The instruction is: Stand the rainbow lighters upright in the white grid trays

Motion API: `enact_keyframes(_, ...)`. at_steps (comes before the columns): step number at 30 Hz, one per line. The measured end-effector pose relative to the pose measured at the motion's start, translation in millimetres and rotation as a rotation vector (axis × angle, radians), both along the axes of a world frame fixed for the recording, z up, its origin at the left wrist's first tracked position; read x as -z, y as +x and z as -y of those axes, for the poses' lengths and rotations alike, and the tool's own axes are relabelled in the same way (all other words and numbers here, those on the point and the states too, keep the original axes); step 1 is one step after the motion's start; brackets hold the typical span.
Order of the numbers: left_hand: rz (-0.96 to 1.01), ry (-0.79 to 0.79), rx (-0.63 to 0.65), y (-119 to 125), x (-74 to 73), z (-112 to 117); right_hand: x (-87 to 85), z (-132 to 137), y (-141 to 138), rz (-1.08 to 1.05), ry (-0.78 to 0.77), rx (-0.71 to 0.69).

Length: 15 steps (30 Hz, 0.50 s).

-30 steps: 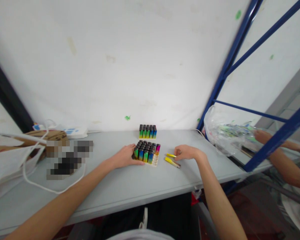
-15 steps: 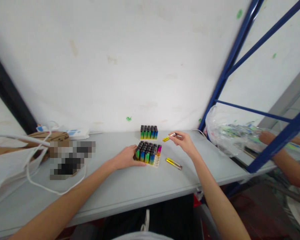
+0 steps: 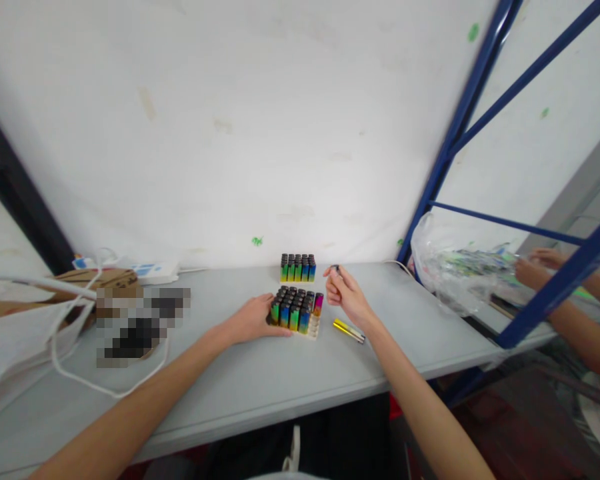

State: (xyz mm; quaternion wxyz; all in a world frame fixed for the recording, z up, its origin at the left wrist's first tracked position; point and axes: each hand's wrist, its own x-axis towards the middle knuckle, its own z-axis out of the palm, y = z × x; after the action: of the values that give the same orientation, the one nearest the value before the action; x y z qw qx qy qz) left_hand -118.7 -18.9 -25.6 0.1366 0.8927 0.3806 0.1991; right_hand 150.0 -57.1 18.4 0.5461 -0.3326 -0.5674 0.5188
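Observation:
A white tray [image 3: 312, 328] stands on the grey table, packed with several upright colourful lighters [image 3: 294, 311]. My left hand [image 3: 253, 319] rests flat against the tray's left side, fingers touching it. My right hand [image 3: 344, 291] is raised just right of the tray and is closed on a lighter [image 3: 335, 269], of which only the dark top shows above the fingers. A yellow lighter [image 3: 349, 330] lies loose on the table below that hand. A second, smaller block of lighters [image 3: 297, 267] stands further back by the wall.
At the left lie a cardboard box [image 3: 87, 279], a white power strip [image 3: 153, 271] and a looping white cable [image 3: 87, 380]. A blue rack frame [image 3: 453, 143] rises at the right, with a clear plastic bag [image 3: 450, 270] behind it. Another person's hands [image 3: 533, 267] work there.
My right hand picked one yellow lighter off the table, lifted it, then turned it upright and moved left toward the tray. The left hand stayed on the tray.

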Motion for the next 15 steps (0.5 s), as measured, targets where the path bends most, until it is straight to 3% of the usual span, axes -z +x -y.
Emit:
enact_keyframes(10, -0.007, 0.002, -0.02, 0, -0.4, 0, 20.0, -7, -18, 0.03, -0.173, 0.261)
enact_keyframes(15, 0.007, 0.0, -0.013, 0, 2.8, -2, 20.0, -8, -17, 0.049, -0.158, 0.271)
